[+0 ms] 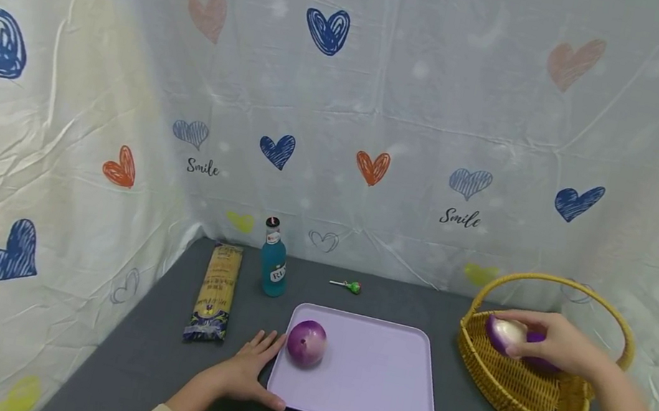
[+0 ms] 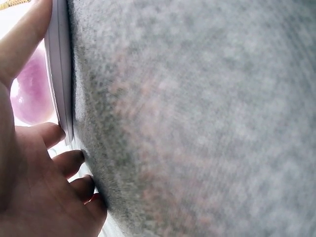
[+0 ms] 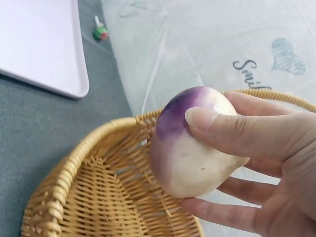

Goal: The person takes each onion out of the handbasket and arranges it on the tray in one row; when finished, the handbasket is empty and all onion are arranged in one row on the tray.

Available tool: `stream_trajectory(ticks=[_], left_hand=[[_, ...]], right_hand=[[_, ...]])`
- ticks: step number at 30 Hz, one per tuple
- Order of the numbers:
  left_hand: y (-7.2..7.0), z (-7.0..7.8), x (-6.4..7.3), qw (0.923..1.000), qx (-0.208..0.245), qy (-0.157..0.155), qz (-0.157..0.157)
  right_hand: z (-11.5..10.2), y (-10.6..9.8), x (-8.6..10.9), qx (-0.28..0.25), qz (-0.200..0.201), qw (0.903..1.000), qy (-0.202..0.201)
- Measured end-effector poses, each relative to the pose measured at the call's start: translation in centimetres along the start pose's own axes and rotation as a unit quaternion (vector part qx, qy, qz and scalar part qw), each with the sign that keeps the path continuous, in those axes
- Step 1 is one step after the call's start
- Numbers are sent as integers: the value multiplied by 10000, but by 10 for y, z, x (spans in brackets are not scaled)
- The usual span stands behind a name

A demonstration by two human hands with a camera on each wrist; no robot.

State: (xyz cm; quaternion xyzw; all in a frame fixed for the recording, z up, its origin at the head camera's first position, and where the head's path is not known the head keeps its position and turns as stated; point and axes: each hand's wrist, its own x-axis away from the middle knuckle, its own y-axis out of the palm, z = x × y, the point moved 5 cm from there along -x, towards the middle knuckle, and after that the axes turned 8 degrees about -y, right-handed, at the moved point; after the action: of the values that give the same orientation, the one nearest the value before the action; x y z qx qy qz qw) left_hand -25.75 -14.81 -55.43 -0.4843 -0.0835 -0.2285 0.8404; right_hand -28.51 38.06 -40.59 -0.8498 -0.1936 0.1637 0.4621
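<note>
My right hand [image 1: 571,344] grips a purple-and-white turnip [image 3: 185,158] between thumb and fingers, over the yellow wicker basket [image 1: 495,389]. Another purple thing [image 1: 536,338] shows behind that hand in the head view, mostly hidden by it. My left hand [image 1: 241,371] lies at the left edge of the lilac tray [image 1: 372,380], fingers spread, thumb at the near corner. In the left wrist view its thumb and index fingertip touch the tray's rim. A second round purple-and-white turnip [image 1: 306,343] sits on the tray's left part, close to the left fingertips.
Behind the left hand lie a long yellow pack of noodles [image 1: 217,288] and a standing blue bottle [image 1: 273,265]. A small green-and-red lollipop [image 1: 349,286] lies beyond the tray. The basket's tall handle [image 1: 559,279] arches over the right hand. A heart-printed sheet [image 1: 380,98] hangs at the back.
</note>
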Motion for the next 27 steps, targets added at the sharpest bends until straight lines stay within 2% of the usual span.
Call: stream_trajectory(ticks=[10,20,27], left_hand=[[-2,3,1,9999,-24,98,19],[-1,3,0,9999,-31,103,19],[-2,4,2,10000,-32,76,-4]], right_hand=[[-18,12,-8,-265,159,9993,-191],[-31,30,-16,-435,416,9979,-235],[-40,38,-23,-458,440,9975,-322]])
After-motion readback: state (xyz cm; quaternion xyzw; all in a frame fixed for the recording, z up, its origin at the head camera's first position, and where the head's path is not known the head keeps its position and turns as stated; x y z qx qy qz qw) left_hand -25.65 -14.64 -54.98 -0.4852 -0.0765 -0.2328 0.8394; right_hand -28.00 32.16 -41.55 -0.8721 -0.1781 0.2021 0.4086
